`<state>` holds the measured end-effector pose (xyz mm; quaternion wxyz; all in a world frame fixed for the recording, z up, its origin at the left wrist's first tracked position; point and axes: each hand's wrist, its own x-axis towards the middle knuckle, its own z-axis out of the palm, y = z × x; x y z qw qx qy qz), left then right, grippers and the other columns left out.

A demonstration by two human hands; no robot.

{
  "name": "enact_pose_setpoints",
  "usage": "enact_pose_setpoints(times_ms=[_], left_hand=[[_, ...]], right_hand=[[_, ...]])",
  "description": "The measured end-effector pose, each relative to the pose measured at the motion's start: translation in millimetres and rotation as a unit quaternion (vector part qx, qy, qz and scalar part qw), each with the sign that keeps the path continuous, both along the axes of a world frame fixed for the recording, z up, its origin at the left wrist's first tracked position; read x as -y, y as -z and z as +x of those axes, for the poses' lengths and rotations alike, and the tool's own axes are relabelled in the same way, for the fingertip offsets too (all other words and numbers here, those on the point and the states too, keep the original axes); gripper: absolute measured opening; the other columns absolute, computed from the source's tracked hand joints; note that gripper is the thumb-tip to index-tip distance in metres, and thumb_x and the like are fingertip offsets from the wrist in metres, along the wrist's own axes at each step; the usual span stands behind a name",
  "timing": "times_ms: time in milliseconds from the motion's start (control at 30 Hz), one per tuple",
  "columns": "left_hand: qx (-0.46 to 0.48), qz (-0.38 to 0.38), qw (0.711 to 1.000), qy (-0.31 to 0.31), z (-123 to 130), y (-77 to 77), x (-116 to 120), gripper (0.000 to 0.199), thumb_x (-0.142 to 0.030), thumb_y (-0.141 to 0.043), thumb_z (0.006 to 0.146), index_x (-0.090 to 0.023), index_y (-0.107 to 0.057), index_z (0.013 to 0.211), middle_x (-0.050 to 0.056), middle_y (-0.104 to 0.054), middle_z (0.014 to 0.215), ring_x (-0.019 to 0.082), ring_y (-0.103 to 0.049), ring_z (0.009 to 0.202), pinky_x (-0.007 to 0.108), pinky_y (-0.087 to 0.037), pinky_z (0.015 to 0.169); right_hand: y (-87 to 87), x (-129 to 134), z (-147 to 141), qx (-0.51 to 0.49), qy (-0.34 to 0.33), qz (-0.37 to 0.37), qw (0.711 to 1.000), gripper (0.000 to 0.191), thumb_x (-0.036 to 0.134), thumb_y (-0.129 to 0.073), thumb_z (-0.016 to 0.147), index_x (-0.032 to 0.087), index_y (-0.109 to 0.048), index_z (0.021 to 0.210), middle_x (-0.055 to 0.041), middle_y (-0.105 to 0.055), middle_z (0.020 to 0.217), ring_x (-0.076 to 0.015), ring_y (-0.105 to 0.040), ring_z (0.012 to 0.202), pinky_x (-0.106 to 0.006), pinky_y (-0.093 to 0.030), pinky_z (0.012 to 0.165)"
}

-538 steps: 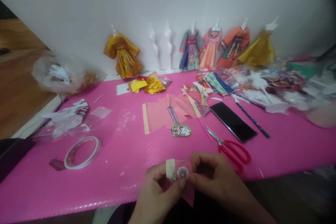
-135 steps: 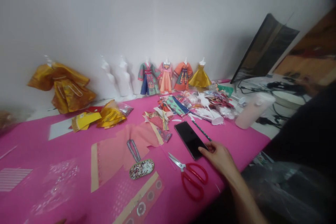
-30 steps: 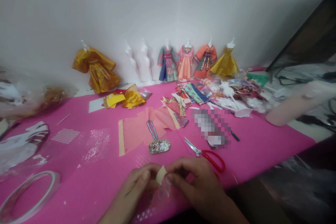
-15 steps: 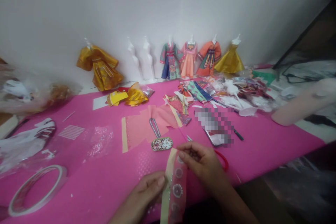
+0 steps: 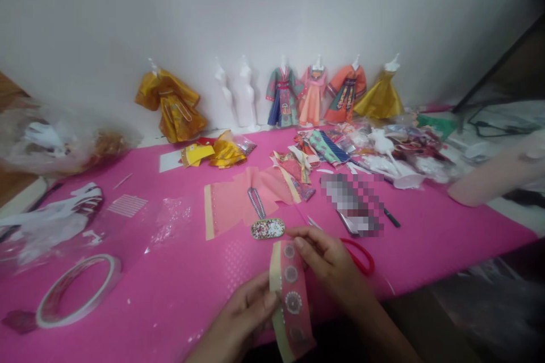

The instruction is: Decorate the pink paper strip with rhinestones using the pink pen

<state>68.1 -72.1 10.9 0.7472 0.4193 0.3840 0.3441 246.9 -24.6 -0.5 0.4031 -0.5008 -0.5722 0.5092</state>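
Observation:
A strip of pink fabric (image 5: 292, 317) with a cream edge and several round white-dotted motifs hangs upright over the table's front edge. My left hand (image 5: 249, 312) pinches its cream side, thumb in front and other fingers partly behind. At the strip's top right corner, my right hand (image 5: 326, 255) has its thumb and forefinger closed on the cloth. Just beyond my fingertips lies an oval tin (image 5: 268, 228) full of small sparkly pieces. A peach fabric garment piece (image 5: 227, 210) is spread behind it, with a grey beaded trim loop (image 5: 256, 203) on top.
Red-handled scissors (image 5: 361, 258) lie beside my right hand, near a phone (image 5: 351, 207). A tape roll (image 5: 79, 289) is at left. Fabric scraps (image 5: 326, 147) and a plastic-wrapped pile (image 5: 392, 153) lie farther back, before dressed mannequins (image 5: 283, 96) along the wall.
The view has shifted slightly, so the table things appear farther right. The fabric strip now curves and its lower end shows more. Both hands stay on it.

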Motion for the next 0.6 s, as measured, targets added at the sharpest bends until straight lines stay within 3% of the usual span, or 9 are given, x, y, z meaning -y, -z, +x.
enact_pose_setpoints(times_ms=[100, 200, 300, 400, 600], left_hand=[[0.077, -0.019, 0.997, -0.022, -1.4, -1.7, -0.2, 0.036, -0.026, -0.057, 0.092, -0.027, -0.061, 0.128, 0.008, -0.062, 0.135, 0.028, -0.045, 0.134, 0.048, -0.028, 0.114], [0.134, -0.031, 0.990, -0.029, -3.4, -3.3, -1.5, 0.045, -0.021, -0.058, 0.089, -0.026, -0.054, 0.134, 0.009, -0.063, 0.132, 0.030, -0.052, 0.127, 0.050, -0.036, 0.108], [0.110, -0.021, 0.993, -0.038, -5.7, -2.1, -2.5, 0.054, -0.022, -0.067, 0.083, -0.024, -0.052, 0.135, 0.011, -0.066, 0.127, 0.033, -0.057, 0.121, 0.051, -0.040, 0.104], [0.090, -0.006, 0.993, -0.075, -6.8, 2.4, -2.1, 0.060, -0.028, -0.072, 0.078, -0.025, -0.053, 0.134, 0.011, -0.069, 0.120, 0.034, -0.062, 0.113, 0.053, -0.040, 0.102], [0.095, 0.027, 0.992, -0.075, -5.7, 5.3, -0.9, 0.046, -0.024, -0.073, 0.081, -0.029, -0.060, 0.125, 0.007, -0.071, 0.116, 0.030, -0.064, 0.109, 0.045, -0.047, 0.095]], right_hand=[[-0.5, -2.6, 7.2, 0.028, 0.005, 0.005, 1.000, 0.024, 0.034, -0.050, 0.091, 0.018, -0.064, 0.102, -0.0041, -0.066, 0.091, -0.0171, -0.062, 0.080, -0.027, -0.051, 0.067], [-4.4, -2.2, 15.4, 0.062, -0.014, 0.004, 0.998, 0.019, 0.033, -0.053, 0.089, 0.018, -0.061, 0.081, 0.0014, -0.056, 0.071, -0.0135, -0.053, 0.063, -0.024, -0.044, 0.058], [-9.7, 3.6, 20.4, 0.091, -0.068, -0.013, 0.993, 0.020, 0.031, -0.057, 0.086, 0.019, -0.059, 0.071, 0.0043, -0.048, 0.060, -0.0122, -0.046, 0.057, -0.023, -0.035, 0.052], [-13.1, 10.6, 20.7, 0.120, -0.132, -0.029, 0.984, 0.025, 0.031, -0.053, 0.089, 0.019, -0.057, 0.068, 0.0034, -0.049, 0.062, -0.0128, -0.045, 0.059, -0.024, -0.033, 0.053], [-16.8, 15.2, 10.7, 0.077, -0.168, -0.047, 0.982, 0.028, 0.032, -0.049, 0.089, 0.018, -0.055, 0.065, 0.0025, -0.050, 0.064, -0.0135, -0.046, 0.063, -0.024, -0.033, 0.056]])
